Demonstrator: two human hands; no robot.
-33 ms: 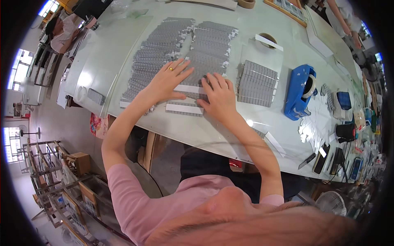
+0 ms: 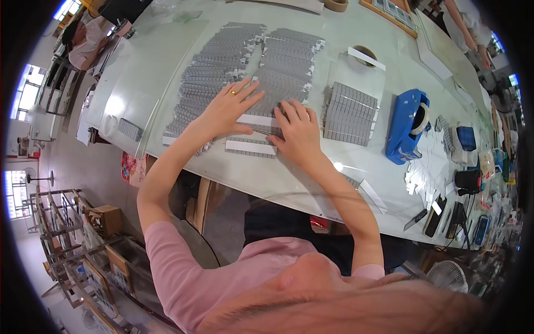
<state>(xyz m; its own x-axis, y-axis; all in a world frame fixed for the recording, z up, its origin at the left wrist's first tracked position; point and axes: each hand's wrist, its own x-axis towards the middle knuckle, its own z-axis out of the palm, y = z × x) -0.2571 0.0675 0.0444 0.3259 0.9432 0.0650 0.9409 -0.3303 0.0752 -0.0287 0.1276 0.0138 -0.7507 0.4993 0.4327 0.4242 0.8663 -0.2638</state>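
My left hand (image 2: 227, 110) lies over the near end of a row of overlapping grey gridded strips (image 2: 214, 67). Its fingers are spread, a ring on one of them, and its thumb reaches toward a grey strip with a white band (image 2: 258, 120). At that strip's right end, my right hand (image 2: 298, 127) is curled, thumb on the near edge and fingertips on the far edge. A second row of grey strips (image 2: 286, 61) runs away beyond both hands. Closer to me lies another grey strip with a white band (image 2: 250, 147), untouched.
Right of my hands lies a grey gridded sheet (image 2: 351, 114), then a blue tape dispenser (image 2: 401, 128). White scraps (image 2: 423, 172), a utility knife (image 2: 415, 219) and a phone (image 2: 434, 217) lie farther right. A tape roll (image 2: 364, 54) sits behind. Other people are at the table's far sides.
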